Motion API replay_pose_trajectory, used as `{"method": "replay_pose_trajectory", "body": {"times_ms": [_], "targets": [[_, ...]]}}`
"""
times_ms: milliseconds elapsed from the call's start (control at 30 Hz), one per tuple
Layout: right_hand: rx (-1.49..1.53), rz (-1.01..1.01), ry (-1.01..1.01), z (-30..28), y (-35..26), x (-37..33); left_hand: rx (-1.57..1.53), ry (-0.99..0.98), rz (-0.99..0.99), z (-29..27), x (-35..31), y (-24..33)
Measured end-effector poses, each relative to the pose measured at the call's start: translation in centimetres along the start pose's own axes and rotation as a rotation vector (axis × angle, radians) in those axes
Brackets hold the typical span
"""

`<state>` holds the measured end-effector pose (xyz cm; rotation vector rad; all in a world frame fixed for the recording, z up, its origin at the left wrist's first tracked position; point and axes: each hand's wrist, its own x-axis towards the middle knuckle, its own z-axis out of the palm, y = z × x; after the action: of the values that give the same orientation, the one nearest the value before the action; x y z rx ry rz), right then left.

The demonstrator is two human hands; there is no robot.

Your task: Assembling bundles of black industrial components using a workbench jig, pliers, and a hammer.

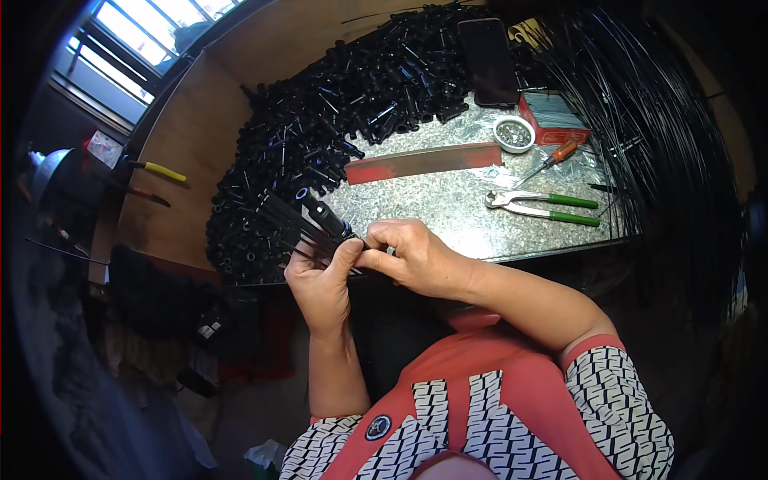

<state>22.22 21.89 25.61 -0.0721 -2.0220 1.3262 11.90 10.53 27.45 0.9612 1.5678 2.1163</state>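
Observation:
My left hand point(318, 280) is closed around a bundle of thin black rods or cables point(290, 218) that sticks out past the fingers toward the upper left. A black cylindrical fitting point(326, 216) lies against the bundle just above my left thumb. Beside it, my right hand point(412, 254) has thumb and index finger pinched together at the bundle's near end. What sits inside that pinch is mostly hidden by the fingers. Both hands are held over the front edge of the speckled worktop point(432, 204), close to touching each other.
A large heap of small black tubular parts point(320, 120) covers the worktop's left and back. Toward the right are green-handled pincers point(552, 206), a screwdriver point(552, 160), a white bowl point(514, 134), a red box point(554, 120), a phone point(488, 64), a flat strip point(424, 162) and long black cables point(640, 120).

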Motion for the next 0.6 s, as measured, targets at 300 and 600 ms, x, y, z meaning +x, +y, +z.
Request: {"method": "replay_pose_trajectory", "body": {"times_ms": [300,600], "targets": [[0.251,0.423,-0.232,-1.4,-0.6,0.4,-0.100,-0.038,0.035,-1.4,-0.1,-1.1],[0.365,0.556,-0.373,-2.5,-0.8,0.7,-0.152,-0.240,-0.043,-2.9,0.8,-1.1]]}}
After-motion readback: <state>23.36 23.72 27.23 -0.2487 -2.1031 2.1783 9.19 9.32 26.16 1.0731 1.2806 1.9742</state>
